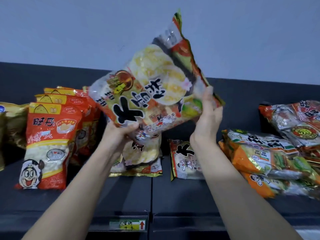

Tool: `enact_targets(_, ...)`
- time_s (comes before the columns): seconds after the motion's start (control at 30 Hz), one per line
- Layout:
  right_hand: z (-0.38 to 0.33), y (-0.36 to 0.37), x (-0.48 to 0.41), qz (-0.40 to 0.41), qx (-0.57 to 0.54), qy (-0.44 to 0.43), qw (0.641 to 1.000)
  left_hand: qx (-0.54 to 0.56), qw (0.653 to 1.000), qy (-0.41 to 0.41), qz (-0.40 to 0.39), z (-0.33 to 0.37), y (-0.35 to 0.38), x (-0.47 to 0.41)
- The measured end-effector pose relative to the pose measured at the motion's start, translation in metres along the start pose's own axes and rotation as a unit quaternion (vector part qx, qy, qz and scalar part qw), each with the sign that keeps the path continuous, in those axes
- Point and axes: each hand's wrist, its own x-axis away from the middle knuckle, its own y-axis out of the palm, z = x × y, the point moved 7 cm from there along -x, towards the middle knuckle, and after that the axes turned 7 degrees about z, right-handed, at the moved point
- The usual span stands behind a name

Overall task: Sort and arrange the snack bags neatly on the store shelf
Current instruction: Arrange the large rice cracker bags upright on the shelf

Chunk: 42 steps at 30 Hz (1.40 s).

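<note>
Shelf (131,193): dark grey and matte, running across the lower half of the view. A seam splits it from centre toward 6 o'clock. Dark back panel (34,75) behind the shelf, with a plain pale wall (69,28) above it from 10 to 2 o'clock. Flat, dim light.

Price label (129,225): yellow and white with a red arrow, on the shelf's front lip at 6 o'clock.

Big snack bag (152,87): you hold it up off the shelf at centre. It is tilted, top edge toward 1 o'clock, bottom corner toward 8 o'clock. Print is motion-blurred.

Left hand (121,134): your fingers curl round the bag's lower corner, thumb across the front.

Right hand (207,118): at 3 o'clock of the bag. Your thumb lies up the front face and your fingers go behind the side edge, pinching it.

Red bags (50,144): upright in a row at 9 o'clock, one behind another, front one facing you. Gold bag (13,123) just beside them at the frame's left edge.

Two flat bags: one (142,158) lies directly below the held bag. The other (183,161) lies near it, partly behind your right wrist.

Heap of orange and green bags (259,161): at 3 to 4 o'clock, lying overlapped and crooked, more piled behind toward the right edge.
</note>
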Motion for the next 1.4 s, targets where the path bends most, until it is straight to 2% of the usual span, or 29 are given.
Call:
enact_targets(0.1, -0.003, -0.008, -0.009, 0.013, 0.026, -0.004, 1.000, -0.074, 0.995, 0.029, 0.064, 0.020, -0.037, -0.007)
enact_targets(0.17, -0.005, -0.007, -0.013, -0.015, 0.068, -0.050, 0.996, -0.096, 0.989, 0.037, 0.105, 0.033, -0.054, -0.008)
enact_targets(0.27, -0.001, 0.004, -0.011, -0.103, 0.100, -0.068, 0.987, -0.123, 0.981, 0.034, 0.143, 0.054, -0.058, 0.001)
enact_targets(0.37, 0.011, 0.019, -0.001, -0.239, 0.101, 0.021, 0.966, -0.168, 0.975, 0.055, 0.136, 0.076, -0.053, 0.010)
enact_targets(0.43, 0.022, 0.026, 0.007, -0.353, 0.132, 0.063, 0.924, -0.218, 0.965, 0.078, 0.121, 0.091, -0.052, 0.015)
enact_targets(0.5, 0.033, 0.028, 0.019, -0.465, 0.194, 0.123, 0.855, -0.294, 0.947, 0.085, 0.102, 0.102, -0.055, 0.015)
enact_targets(0.6, 0.043, 0.028, 0.043, -0.566, 0.317, 0.126, 0.751, -0.427, 0.895, 0.085, 0.099, 0.103, -0.061, 0.010)
enact_targets(0.63, 0.046, 0.030, 0.050, -0.580, 0.344, 0.108, 0.730, -0.473, 0.871, 0.092, 0.096, 0.103, -0.057, 0.012)
enact_targets(0.67, 0.049, 0.033, 0.057, -0.582, 0.374, 0.071, 0.718, -0.514, 0.846, 0.107, 0.092, 0.101, -0.052, 0.013)
enact_targets(0.77, 0.057, 0.040, 0.053, -0.498, 0.457, -0.045, 0.736, -0.595, 0.783, 0.165, 0.076, 0.090, -0.034, 0.012)
enact_targets(0.83, 0.070, 0.031, 0.042, -0.458, 0.452, -0.019, 0.766, -0.603, 0.761, 0.220, 0.093, 0.084, -0.031, 0.010)
enact_targets(0.93, 0.100, 0.010, 0.030, -0.401, 0.411, 0.058, 0.817, -0.540, 0.800, 0.230, 0.129, 0.068, -0.038, 0.009)
enact_targets(1.0, 0.124, -0.003, 0.031, -0.375, 0.365, 0.120, 0.843, -0.506, 0.839, 0.168, 0.110, 0.040, -0.048, 0.002)
enact_targets(1.1, 0.152, -0.016, 0.037, -0.363, 0.350, 0.163, 0.848, -0.365, 0.930, 0.027, 0.042, -0.003, -0.054, 0.003)
enact_targets(1.13, 0.156, -0.018, 0.037, -0.351, 0.363, 0.157, 0.849, -0.315, 0.948, 0.002, 0.033, -0.013, -0.054, 0.005)
enact_targets(1.17, 0.157, -0.021, 0.034, -0.330, 0.381, 0.144, 0.851, -0.303, 0.952, 0.007, 0.037, -0.017, -0.053, 0.008)
enact_targets(1.33, 0.135, -0.033, 0.011, -0.229, 0.462, 0.015, 0.857, -0.384, 0.917, 0.078, 0.077, -0.026, -0.063, 0.004)
enact_targets(1.4, 0.124, -0.047, -0.001, -0.173, 0.527, -0.034, 0.832, -0.372, 0.921, 0.082, 0.078, -0.029, -0.064, 0.005)
